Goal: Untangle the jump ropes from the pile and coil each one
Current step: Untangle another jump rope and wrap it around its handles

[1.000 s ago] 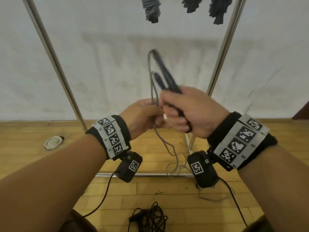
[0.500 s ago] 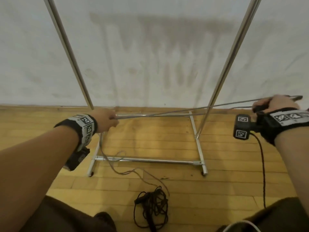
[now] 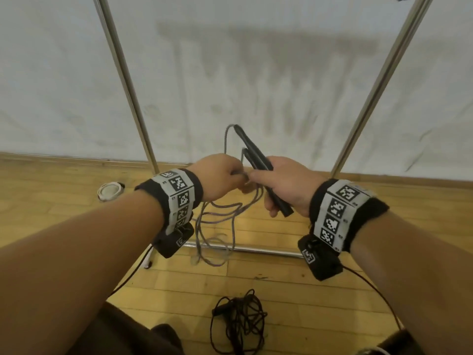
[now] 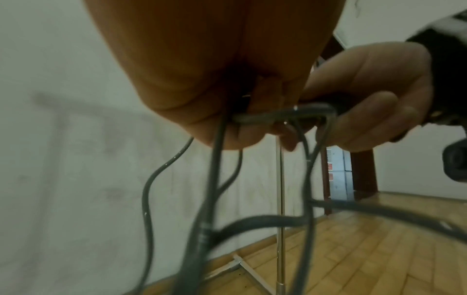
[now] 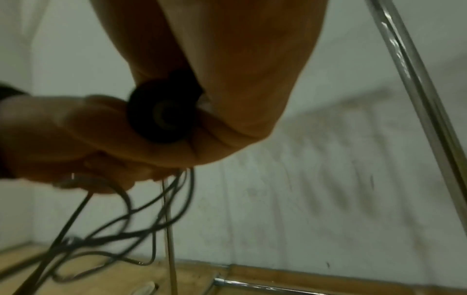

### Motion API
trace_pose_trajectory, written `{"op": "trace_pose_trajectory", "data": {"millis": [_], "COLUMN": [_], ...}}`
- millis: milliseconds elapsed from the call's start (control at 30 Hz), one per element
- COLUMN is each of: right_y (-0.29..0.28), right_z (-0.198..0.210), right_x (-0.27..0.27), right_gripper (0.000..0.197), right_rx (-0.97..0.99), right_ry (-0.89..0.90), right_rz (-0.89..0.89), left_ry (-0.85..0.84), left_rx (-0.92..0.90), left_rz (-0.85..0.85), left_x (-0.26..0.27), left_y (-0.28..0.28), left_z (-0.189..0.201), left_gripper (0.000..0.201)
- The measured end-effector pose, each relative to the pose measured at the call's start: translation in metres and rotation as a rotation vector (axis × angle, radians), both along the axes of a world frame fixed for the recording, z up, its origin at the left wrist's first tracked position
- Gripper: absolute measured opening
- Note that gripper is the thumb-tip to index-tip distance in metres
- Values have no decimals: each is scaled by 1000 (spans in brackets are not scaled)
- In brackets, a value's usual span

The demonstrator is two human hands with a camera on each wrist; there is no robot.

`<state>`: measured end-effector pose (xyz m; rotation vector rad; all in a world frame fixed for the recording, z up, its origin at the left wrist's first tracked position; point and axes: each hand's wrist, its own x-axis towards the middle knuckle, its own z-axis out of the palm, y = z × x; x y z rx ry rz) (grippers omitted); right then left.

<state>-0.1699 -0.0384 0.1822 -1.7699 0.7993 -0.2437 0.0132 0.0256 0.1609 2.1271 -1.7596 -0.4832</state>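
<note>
Hands are coming back together after being stretched wide apart half a second ago, so another loop of the grey rope (image 3: 225, 221) is getting added: coiling, not untangling. Left hand (image 3: 220, 179) is pinching the cord strands; the loops are hanging below it in front of the rack base (image 3: 268, 249). Right hand (image 3: 284, 185) is gripping both black handles (image 3: 256, 160), touching the left. The black rope (image 3: 239, 321) is lying on the floor, still a tangled pile.

Left wrist view is showing the cord crossing the left fingers (image 4: 227, 137), hidden from the head view. Right wrist view is showing a handle's end cap (image 5: 161, 113).
</note>
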Motion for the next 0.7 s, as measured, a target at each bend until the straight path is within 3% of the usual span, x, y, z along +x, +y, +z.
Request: {"op": "trace_pose_trajectory", "data": {"millis": [67, 133, 233, 367, 500, 600, 700], "right_y": [2, 4, -16, -81, -140, -162, -154], "right_z": [-2, 0, 15, 21, -1, -16, -23], "right_x": [1, 5, 1, -41, -96, -127, -119], "right_gripper": [19, 17, 17, 29, 31, 28, 26], "right_rx": [21, 116, 300, 421, 507, 522, 302], "right_ry": [5, -108, -323, -423, -449, -363, -172], "right_rz": [22, -16, -233, -671, -958, -1093, -1069], "left_ry": [12, 93, 200, -39, -324, -405, -492], "left_rx": [-26, -21, 39, 139, 360, 505, 694], "left_rz": [35, 55, 78, 111, 177, 416, 520], "left_x": [5, 11, 26, 53, 81, 121, 152], "left_y": [1, 2, 8, 19, 29, 49, 73], "left_z": [-4, -10, -15, -22, -44, -61, -74], "left_gripper": [22, 25, 31, 32, 27, 39, 40]}}
